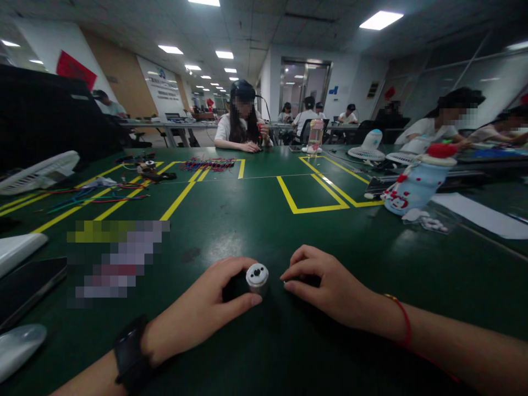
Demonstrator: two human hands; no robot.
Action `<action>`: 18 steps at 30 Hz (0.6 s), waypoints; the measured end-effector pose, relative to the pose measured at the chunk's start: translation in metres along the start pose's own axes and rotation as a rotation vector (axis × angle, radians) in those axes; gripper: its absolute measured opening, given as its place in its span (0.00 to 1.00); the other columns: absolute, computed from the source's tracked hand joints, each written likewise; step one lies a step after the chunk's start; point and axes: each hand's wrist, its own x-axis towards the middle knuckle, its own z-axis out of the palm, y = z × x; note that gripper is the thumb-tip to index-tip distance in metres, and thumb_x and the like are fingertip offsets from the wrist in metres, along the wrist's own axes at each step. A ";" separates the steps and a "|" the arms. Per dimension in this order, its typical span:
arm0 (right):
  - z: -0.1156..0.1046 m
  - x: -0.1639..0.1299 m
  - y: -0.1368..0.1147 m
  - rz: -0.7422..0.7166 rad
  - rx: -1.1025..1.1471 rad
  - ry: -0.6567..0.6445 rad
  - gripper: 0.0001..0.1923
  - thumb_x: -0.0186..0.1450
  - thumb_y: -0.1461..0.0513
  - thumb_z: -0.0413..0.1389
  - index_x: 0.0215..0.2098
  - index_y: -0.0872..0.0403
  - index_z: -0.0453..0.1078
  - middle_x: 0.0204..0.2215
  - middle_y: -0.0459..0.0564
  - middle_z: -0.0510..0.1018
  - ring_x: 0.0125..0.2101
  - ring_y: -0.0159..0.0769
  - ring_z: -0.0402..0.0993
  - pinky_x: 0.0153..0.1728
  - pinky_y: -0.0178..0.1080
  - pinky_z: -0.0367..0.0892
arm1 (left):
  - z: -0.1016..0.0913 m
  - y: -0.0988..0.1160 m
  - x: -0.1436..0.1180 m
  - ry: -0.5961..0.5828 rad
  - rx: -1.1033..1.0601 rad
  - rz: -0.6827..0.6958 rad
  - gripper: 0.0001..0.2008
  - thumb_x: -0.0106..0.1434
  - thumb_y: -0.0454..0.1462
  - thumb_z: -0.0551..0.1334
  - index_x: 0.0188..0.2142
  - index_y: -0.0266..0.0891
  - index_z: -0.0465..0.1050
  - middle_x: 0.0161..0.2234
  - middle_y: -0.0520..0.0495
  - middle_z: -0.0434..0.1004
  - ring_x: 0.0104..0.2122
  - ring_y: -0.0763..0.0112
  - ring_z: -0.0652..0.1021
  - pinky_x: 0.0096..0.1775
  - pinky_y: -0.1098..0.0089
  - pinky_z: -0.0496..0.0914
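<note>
Holding a small grey cylindrical part (257,278) upright on the green table (256,220), your left hand (202,313) closes around it with thumb and fingers. Your right hand (330,289) rests just beside it, fingers curled on something dark that you cannot identify. A snowman-shaped bottle (416,181) lies well apart, on the right.

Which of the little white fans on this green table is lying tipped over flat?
The white fan at the far left edge lies tipped over, its grille facing sideways. The other two fans stand near the drink bottle on the right, far from both hands.
</note>
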 end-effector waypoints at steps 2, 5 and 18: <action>0.004 -0.002 0.004 -0.017 -0.036 -0.007 0.07 0.62 0.62 0.59 0.38 0.51 0.77 0.38 0.49 0.71 0.39 0.35 0.69 0.41 0.39 0.65 | 0.002 -0.002 -0.001 0.011 0.009 -0.003 0.17 0.62 0.45 0.63 0.50 0.53 0.66 0.48 0.54 0.73 0.47 0.63 0.74 0.50 0.62 0.68; 0.007 -0.003 0.006 -0.038 -0.087 -0.004 0.07 0.61 0.62 0.60 0.38 0.50 0.77 0.38 0.49 0.72 0.40 0.37 0.68 0.42 0.41 0.64 | 0.003 -0.006 -0.001 0.025 0.017 -0.010 0.18 0.61 0.46 0.63 0.50 0.52 0.66 0.48 0.52 0.73 0.46 0.61 0.74 0.49 0.61 0.69; -0.015 0.008 0.015 0.326 0.550 0.164 0.10 0.61 0.58 0.58 0.37 0.56 0.74 0.26 0.44 0.74 0.26 0.29 0.67 0.28 0.34 0.62 | 0.000 -0.003 -0.002 -0.014 0.043 -0.046 0.19 0.62 0.47 0.62 0.52 0.54 0.65 0.50 0.52 0.73 0.48 0.60 0.74 0.51 0.60 0.69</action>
